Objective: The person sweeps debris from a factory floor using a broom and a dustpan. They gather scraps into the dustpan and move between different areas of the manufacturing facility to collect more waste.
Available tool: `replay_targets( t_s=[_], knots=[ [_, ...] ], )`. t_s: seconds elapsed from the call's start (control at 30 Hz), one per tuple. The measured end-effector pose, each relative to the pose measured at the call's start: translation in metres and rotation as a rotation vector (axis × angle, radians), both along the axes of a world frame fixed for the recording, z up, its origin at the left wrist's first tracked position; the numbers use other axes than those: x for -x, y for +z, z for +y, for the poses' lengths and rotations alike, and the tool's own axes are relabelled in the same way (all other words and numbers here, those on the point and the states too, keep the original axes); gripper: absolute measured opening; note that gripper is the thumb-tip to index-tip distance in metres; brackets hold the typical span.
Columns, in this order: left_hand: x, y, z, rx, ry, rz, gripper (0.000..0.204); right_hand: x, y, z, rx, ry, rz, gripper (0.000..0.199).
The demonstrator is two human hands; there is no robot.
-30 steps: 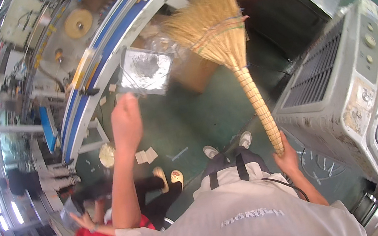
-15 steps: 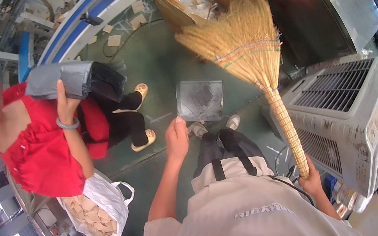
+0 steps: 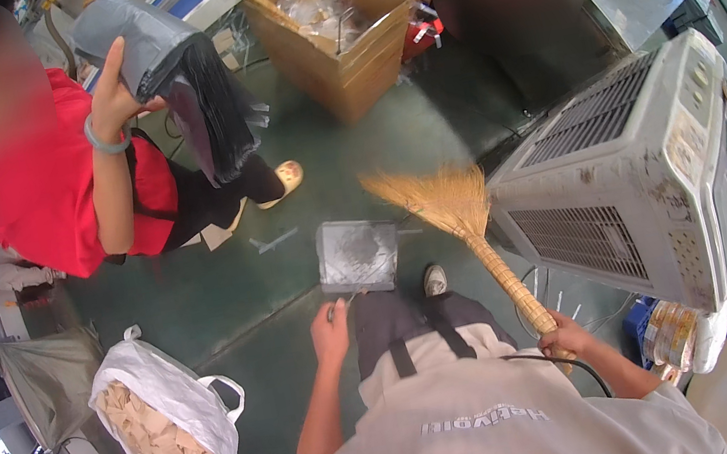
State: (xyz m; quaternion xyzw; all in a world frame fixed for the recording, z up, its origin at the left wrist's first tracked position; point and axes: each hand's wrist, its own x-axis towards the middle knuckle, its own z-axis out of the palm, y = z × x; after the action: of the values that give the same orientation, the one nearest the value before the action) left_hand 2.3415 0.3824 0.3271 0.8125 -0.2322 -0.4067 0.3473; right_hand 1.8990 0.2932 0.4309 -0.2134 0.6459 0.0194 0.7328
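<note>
My left hand is closed round the thin handle of a grey metal dustpan, held low in front of my legs. Dark smudges mark the pan's surface. On the other side, my right hand grips the lower end of the bound handle of a straw broom. The broom's bristles fan out ahead, right of the dustpan and close to a boxy white appliance. The pan and the bristles are apart. Whether the bristles touch the green floor, I cannot tell.
A person in red stands at the left with a stack of grey plastic bags. Ahead is a cardboard box with clear plastic inside. The white appliance flanks my right, and a white sack of beige pieces lies lower left.
The broom has come down from a raised position, its bristles now nearer my feet. My view has shifted, uncovering the cardboard box. The person in red has moved, bag stack still in hand.
</note>
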Motion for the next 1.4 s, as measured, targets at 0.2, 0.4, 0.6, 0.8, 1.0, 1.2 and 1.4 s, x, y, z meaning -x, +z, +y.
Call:
replay_targets(
  t_s=[0.2, 0.4, 0.6, 0.8, 1.0, 1.2, 1.4],
  knots=[
    [0.058, 0.036, 0.042, 0.12, 0.154, 0.086, 0.034, 0.095, -0.02, 0.042, 0.055, 0.277, 0.046, 0.05],
    [0.072, -0.062, 0.083, 0.22, 0.133, -0.075, 0.033, 0.151, -0.033, 0.175, 0.001, 0.01, -0.084, 0.05],
    [0.119, -0.083, 0.073, 0.085, -0.147, -0.032, 0.03, 0.191, -0.031, 0.362, 0.059, -0.506, 0.056, 0.035],
    [0.222, -0.083, 0.09, -0.016, -0.469, 0.082, 0.031, 0.231, -0.072, 0.458, -0.098, -1.328, -0.175, 0.016],
    [0.417, -0.044, 0.079, -0.118, -0.77, 0.158, 0.032, 0.318, -0.074, 0.533, -0.134, -1.852, -0.143, 0.023],
    [0.624, -0.03, 0.044, -0.086, -0.918, 0.222, 0.032, 0.393, -0.091, 0.617, -0.182, -2.292, -0.267, 0.026],
    [0.785, 0.001, -0.024, -0.045, -0.853, 0.451, 0.035, 0.464, -0.097, 0.597, -0.237, -2.506, -0.433, 0.019]
  ],
)
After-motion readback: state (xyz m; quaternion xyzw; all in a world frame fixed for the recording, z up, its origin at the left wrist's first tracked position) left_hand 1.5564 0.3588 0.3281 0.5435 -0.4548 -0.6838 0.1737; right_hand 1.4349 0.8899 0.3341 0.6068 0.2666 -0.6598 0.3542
